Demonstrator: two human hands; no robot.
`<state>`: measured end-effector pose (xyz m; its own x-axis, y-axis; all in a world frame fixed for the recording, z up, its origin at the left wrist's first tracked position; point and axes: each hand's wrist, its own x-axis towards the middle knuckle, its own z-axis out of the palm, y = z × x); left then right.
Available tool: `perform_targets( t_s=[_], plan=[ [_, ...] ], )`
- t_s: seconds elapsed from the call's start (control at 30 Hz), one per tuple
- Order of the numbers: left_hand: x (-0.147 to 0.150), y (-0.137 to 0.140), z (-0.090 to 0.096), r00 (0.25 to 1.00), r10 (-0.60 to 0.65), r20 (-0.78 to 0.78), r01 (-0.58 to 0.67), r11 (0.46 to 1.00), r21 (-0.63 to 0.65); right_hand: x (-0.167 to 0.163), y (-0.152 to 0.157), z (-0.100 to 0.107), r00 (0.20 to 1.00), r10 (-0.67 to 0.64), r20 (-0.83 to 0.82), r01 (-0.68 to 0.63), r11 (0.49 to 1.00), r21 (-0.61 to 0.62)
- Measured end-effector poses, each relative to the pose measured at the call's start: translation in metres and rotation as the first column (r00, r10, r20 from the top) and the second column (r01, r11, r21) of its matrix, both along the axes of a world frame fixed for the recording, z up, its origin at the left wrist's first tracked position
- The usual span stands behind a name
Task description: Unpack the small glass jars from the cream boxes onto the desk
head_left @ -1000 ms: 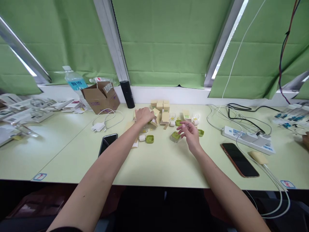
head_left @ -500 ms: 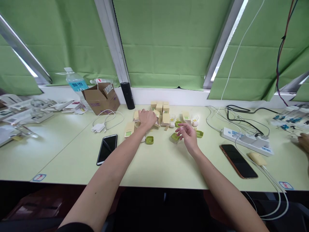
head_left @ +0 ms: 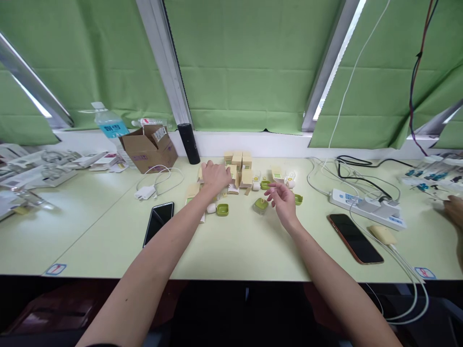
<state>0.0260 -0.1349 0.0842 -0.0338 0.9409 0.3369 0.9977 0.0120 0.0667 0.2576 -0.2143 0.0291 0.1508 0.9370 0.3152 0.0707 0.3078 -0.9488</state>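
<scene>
My left hand (head_left: 216, 177) reaches over a cluster of small cream cardboard boxes (head_left: 247, 178). Its fingers curl downward, closed, and their tips and whatever they hold are hidden. My right hand (head_left: 283, 201) hovers with thumb and fingers apart, holding nothing. Just left of it stands a small clear container with a green lid (head_left: 261, 205). An open green square case (head_left: 222, 209) lies near my left wrist, beside a small white rounded piece (head_left: 211, 208). Another green tray (head_left: 298, 199) shows behind my right hand. One more cream box (head_left: 277, 173) stands farther back.
A phone (head_left: 158, 221) lies left of my left forearm, and another phone (head_left: 355, 238) right of my right arm. A power strip (head_left: 367, 209) with cables sits at the right. Behind are a cardboard box (head_left: 149, 149) and a black cylinder (head_left: 188, 143). Another person's hand (head_left: 454, 210) shows far right.
The view has shifted slightly. My left hand has moved a little to the left over the boxes, and a white box edge now shows beside its forearm. My right hand has stayed nearly still.
</scene>
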Motion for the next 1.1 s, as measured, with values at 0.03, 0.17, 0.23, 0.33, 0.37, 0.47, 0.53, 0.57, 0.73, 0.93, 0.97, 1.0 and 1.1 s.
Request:
perform_targets(
  t_s=[0.03, 0.17, 0.23, 0.33, 0.37, 0.47, 0.53, 0.57, 0.73, 0.93, 0.97, 1.0, 1.1],
  plan=[
    [0.001, -0.007, 0.004, 1.0, -0.012, 0.019, 0.011, 0.999, 0.034, 0.002, 0.001, 0.0, 0.999, -0.041, 0.036, 0.041, 0.999, 0.014],
    [0.012, -0.049, 0.007, 0.976, -0.188, 0.11, 0.181, 0.981, 0.072, 0.011, 0.004, 0.002, 0.941, -0.154, 0.301, 0.134, 0.987, 0.085],
    [0.023, -0.075, -0.001, 0.936, -0.321, 0.144, 0.32, 0.947, 0.029, 0.015, 0.005, 0.001, 0.883, -0.112, 0.456, 0.079, 0.993, 0.092],
    [0.038, -0.105, -0.019, 0.869, -0.45, 0.207, 0.471, 0.88, -0.064, 0.018, 0.007, -0.003, 0.797, 0.015, 0.603, -0.06, 0.997, 0.055],
    [0.041, -0.112, -0.025, 0.855, -0.461, 0.236, 0.491, 0.867, -0.086, 0.018, 0.008, -0.004, 0.78, 0.058, 0.623, -0.102, 0.994, 0.035],
    [0.046, -0.122, -0.042, 0.833, -0.449, 0.323, 0.5, 0.861, -0.093, 0.017, 0.009, -0.008, 0.767, 0.148, 0.625, -0.173, 0.985, -0.022],
    [0.046, -0.123, -0.049, 0.811, -0.446, 0.379, 0.502, 0.863, -0.061, 0.017, 0.009, -0.009, 0.771, 0.165, 0.616, -0.179, 0.983, -0.04],
    [0.046, -0.123, -0.052, 0.797, -0.449, 0.404, 0.507, 0.861, -0.042, 0.017, 0.009, -0.009, 0.773, 0.162, 0.613, -0.173, 0.984, -0.042],
    [0.054, -0.123, -0.062, 0.723, -0.472, 0.504, 0.538, 0.843, 0.018, 0.015, 0.006, -0.006, 0.774, 0.163, 0.611, -0.17, 0.984, -0.046],
    [0.064, -0.114, -0.072, 0.664, -0.455, 0.593, 0.574, 0.818, -0.015, 0.015, 0.001, 0.0, 0.738, 0.227, 0.635, -0.236, 0.969, -0.072],
    [0.063, -0.112, -0.074, 0.653, -0.447, 0.612, 0.579, 0.815, -0.023, 0.015, 0.001, 0.002, 0.735, 0.248, 0.632, -0.26, 0.963, -0.075],
    [0.062, -0.11, -0.076, 0.634, -0.437, 0.637, 0.587, 0.809, -0.03, 0.015, 0.0, 0.004, 0.731, 0.268, 0.627, -0.282, 0.956, -0.08],
    [0.057, -0.106, -0.08, 0.515, -0.428, 0.743, 0.647, 0.762, -0.01, 0.015, -0.001, 0.007, 0.719, 0.298, 0.628, -0.311, 0.946, -0.093]
  ],
)
